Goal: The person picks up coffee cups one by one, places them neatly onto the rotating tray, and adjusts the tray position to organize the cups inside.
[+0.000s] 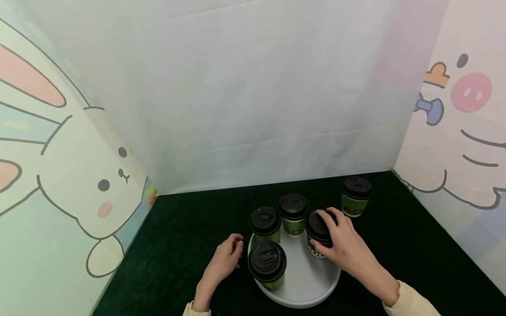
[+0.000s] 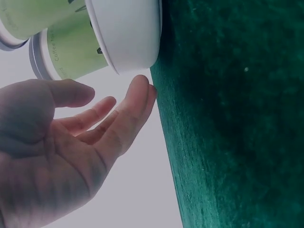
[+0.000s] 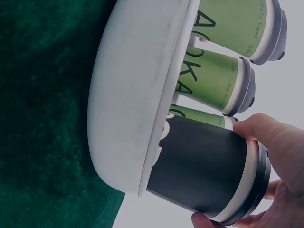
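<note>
Cup, black-sided, gripped by the right hand, perhaps rests in the bowl; relaxed left hand just left of it.

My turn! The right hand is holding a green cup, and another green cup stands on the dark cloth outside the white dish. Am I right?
Almost! The right hand holds a black cup, not a green one; the right wrist view shows it. The green cup outside the white dish is right.
</note>
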Available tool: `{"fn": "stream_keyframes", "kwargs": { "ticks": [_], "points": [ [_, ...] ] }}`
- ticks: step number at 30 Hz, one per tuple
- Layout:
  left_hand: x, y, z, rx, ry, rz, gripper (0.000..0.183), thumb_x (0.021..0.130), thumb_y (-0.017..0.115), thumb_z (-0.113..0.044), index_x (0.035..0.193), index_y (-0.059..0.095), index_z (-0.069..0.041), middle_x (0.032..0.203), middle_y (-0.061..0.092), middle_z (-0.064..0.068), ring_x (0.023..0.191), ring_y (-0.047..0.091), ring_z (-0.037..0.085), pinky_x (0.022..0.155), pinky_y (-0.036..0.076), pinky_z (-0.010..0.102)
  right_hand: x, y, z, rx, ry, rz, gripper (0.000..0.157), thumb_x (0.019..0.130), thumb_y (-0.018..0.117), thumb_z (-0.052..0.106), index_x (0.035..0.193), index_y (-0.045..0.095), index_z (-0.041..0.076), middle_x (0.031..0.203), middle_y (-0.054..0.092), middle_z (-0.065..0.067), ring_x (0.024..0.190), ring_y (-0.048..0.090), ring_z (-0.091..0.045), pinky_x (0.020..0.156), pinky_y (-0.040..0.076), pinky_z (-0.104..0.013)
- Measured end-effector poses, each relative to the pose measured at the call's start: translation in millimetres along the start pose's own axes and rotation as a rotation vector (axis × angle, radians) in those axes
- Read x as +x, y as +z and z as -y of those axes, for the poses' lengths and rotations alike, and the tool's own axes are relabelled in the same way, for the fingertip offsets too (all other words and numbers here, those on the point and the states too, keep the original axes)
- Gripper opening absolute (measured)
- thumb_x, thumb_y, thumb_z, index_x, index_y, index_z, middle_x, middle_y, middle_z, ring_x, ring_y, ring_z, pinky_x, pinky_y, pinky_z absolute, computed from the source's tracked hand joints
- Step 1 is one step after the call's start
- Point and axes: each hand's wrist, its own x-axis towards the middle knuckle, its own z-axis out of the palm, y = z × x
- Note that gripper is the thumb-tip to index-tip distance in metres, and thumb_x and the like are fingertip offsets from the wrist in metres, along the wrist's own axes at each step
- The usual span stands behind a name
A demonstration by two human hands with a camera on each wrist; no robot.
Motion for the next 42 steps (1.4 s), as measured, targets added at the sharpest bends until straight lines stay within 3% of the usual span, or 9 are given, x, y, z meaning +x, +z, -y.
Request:
{"fn": "stream_keyframes", "kwargs": {
  "ticks": [8, 14, 16, 20, 25, 32, 42],
  "points": [
    [7.2, 0.2, 0.9, -0.019, -0.007, 0.010, 0.035, 0.102, 0.039, -0.024, 0.127, 0.047, -0.002, 0.089, 0.056, 0.009, 0.078, 0.060, 0.021, 0.057, 0.051, 0.030, -3.2, 1.0, 0.6, -0.004, -0.002, 0.022, 0.082, 0.074, 0.073, 0.050, 0.139, 0.038, 0.012, 0.134, 0.035, -0.024, 0.115, 0.042, -0.045, 0.075, 0.049, -0.053],
    [13.0, 2.4, 5.0, -0.032, 0.022, 0.023, 0.042, 0.101, 0.040, -0.026, 0.134, 0.043, 0.000, 0.094, 0.059, 0.011, 0.080, 0.061, 0.020, 0.060, 0.053, 0.031, -5.0, -13.4, 1.0, 0.056, 0.063, 0.065, 0.085, 0.078, 0.059, 0.066, 0.141, 0.036, 0.012, 0.140, 0.031, -0.022, 0.122, 0.036, -0.044, 0.084, 0.043, -0.058],
    [16.5, 2.4, 6.1, -0.035, 0.036, 0.020, 0.042, 0.101, 0.041, -0.024, 0.135, 0.043, 0.001, 0.099, 0.060, 0.014, 0.079, 0.062, 0.021, 0.061, 0.053, 0.031, -1.6, -23.0, -2.9, 0.085, 0.081, 0.049, 0.078, 0.083, 0.054, 0.062, 0.139, 0.038, 0.011, 0.141, 0.030, -0.023, 0.123, 0.035, -0.043, 0.085, 0.041, -0.060],
    [24.3, 3.2, 8.2, -0.053, 0.047, 0.017, 0.041, 0.101, 0.042, -0.021, 0.135, 0.043, 0.001, 0.111, 0.059, 0.018, 0.083, 0.063, 0.021, 0.062, 0.053, 0.030, 10.9, -39.0, -21.3, 0.069, 0.071, -0.063, 0.056, 0.092, 0.054, 0.044, 0.132, 0.047, 0.005, 0.136, 0.036, -0.025, 0.120, 0.038, -0.043, 0.085, 0.039, -0.060],
    [28.4, 7.5, 11.6, -0.074, 0.033, 0.038, 0.041, 0.101, 0.043, -0.022, 0.135, 0.044, 0.001, 0.117, 0.058, 0.017, 0.084, 0.063, 0.018, 0.062, 0.054, 0.029, 25.7, -50.2, -53.8, 0.011, 0.089, -0.136, 0.044, 0.093, 0.057, 0.028, 0.124, 0.051, -0.002, 0.128, 0.040, -0.031, 0.111, 0.040, -0.049, 0.079, 0.040, -0.061],
    [27.4, 10.9, 13.7, -0.087, 0.052, 0.084, 0.038, 0.101, 0.042, -0.025, 0.130, 0.049, -0.001, 0.106, 0.060, 0.015, 0.075, 0.062, 0.016, 0.061, 0.054, 0.029, 28.7, -55.1, -87.2, 0.026, 0.231, -0.074, 0.049, 0.095, 0.051, 0.032, 0.127, 0.046, -0.006, 0.128, 0.034, -0.037, 0.110, 0.033, -0.055, 0.078, 0.034, -0.066],
    [31.4, 10.3, 13.3, -0.101, 0.111, 0.103, 0.037, 0.101, 0.041, -0.028, 0.126, 0.055, -0.005, 0.083, 0.057, 0.012, 0.065, 0.060, 0.019, 0.058, 0.054, 0.031, 28.9, -52.2, -107.7, 0.044, 0.278, -0.076, 0.050, 0.096, 0.047, 0.033, 0.127, 0.045, -0.007, 0.128, 0.033, -0.038, 0.111, 0.033, -0.055, 0.081, 0.033, -0.066]
  ]
}}
